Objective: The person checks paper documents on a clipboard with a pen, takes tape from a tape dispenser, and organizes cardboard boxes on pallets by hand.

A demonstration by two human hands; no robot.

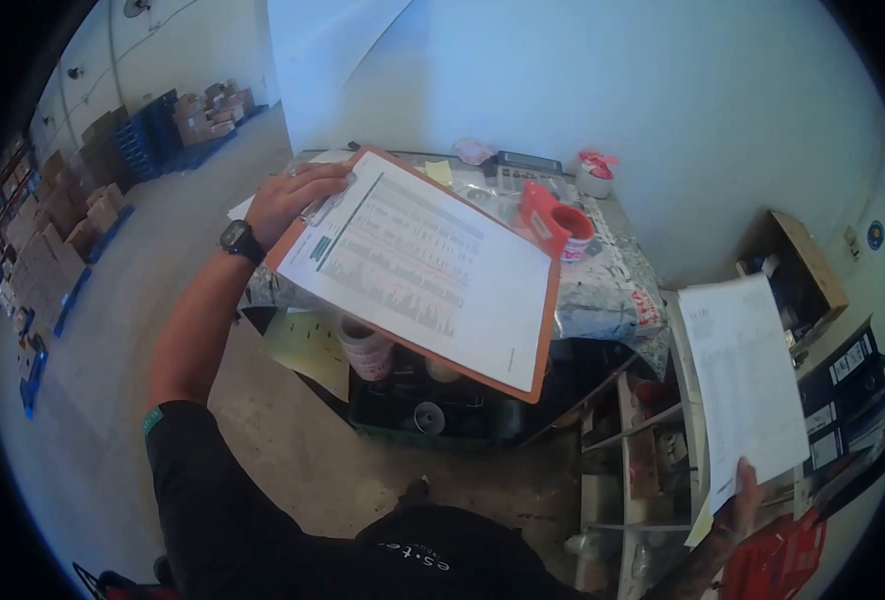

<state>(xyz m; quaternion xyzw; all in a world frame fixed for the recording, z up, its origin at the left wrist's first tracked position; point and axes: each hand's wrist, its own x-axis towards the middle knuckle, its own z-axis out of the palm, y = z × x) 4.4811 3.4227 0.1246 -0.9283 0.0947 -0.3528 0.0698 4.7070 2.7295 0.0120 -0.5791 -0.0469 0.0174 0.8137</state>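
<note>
My left hand (297, 195) grips a brown clipboard (546, 345) at its clip end, with the fingers over the edge. A printed sheet (417, 260) with a table and bar charts lies on it. The clipboard is tilted above the front of a covered table (617, 270). Off to the right, my right hand (742, 495) holds white printed papers (747, 375) by their lower edge. Part of that hand is dim against the dark surroundings. Under the clipboard, a patterned cup (365, 350) and a yellow-green sheet (309, 347) are partly hidden.
On the table are a red-and-white cup (572, 228), a white pot (594, 177) and a calculator-like device (529, 165). Compartment shelves (627, 440), black binders (837, 385) and a red crate (777, 560) stand right. Boxes (57, 245) on blue pallets line the left.
</note>
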